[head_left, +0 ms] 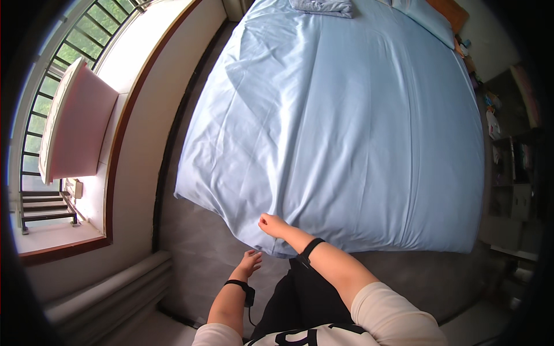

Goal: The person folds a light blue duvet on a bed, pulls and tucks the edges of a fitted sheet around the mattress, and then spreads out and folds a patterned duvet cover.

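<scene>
A light blue quilt [369, 144] covers the bed and hangs down at its near end. At the near left part of this edge, my right hand [273, 225] is closed, with a raised fold of the quilt running up to it. The cloth inside its fingers is mostly hidden. My left hand [250, 263] hovers just left of the quilt's near edge, its fingers bent but apart, with nothing seen in it. Black bands [311, 251] sit on both my wrists.
A folded light blue cloth [323, 6] lies at the bed's far end, with a pillow [424, 20] at far right. Left is a windowsill [63, 237] with a pink storage box [83, 124] and a small dark rack [49, 207]. Dark shelves [513, 167] stand right of the bed.
</scene>
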`<state>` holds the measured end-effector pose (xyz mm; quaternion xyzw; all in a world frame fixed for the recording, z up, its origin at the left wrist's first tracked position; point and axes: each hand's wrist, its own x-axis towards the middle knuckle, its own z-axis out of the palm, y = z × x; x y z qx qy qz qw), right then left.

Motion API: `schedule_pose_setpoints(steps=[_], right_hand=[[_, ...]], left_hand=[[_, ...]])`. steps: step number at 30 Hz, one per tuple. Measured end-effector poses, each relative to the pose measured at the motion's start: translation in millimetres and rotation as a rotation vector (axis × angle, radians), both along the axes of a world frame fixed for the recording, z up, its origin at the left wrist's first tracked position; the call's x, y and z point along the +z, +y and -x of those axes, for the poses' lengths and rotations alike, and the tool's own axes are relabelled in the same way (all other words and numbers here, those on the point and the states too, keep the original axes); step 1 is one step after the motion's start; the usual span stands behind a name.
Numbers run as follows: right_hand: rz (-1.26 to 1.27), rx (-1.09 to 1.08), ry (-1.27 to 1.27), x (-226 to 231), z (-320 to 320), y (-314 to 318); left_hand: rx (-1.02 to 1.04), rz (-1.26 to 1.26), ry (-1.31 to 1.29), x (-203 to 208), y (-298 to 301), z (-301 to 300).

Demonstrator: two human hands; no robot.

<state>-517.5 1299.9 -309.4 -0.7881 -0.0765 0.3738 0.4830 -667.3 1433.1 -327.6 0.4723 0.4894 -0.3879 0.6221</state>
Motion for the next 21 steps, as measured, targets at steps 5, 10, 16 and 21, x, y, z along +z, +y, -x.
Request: schedule_pose_setpoints(steps=[5, 10, 16, 21], right_hand=[[0.042, 0.105, 0.056, 7.3, -12.9, -14.3], [0.191, 0.191, 0.135, 12.2, -30.1, -38.0], [0.276, 0.356, 0.206, 9.0, -62.4, 26.3], [0.251, 0.224, 0.204, 0.4, -78.2, 109.3]], left_hand=[[0.213, -0.215, 0.083, -9.7, 74.5, -34.0], [0.245, -0.682, -0.051, -4.5, 140.5, -153.2], [-0.120, -1.008, -0.255, -20.9, 235.8, -212.5], [-0.500, -0.809, -0.247, -1.6, 270.8, -254.9]])
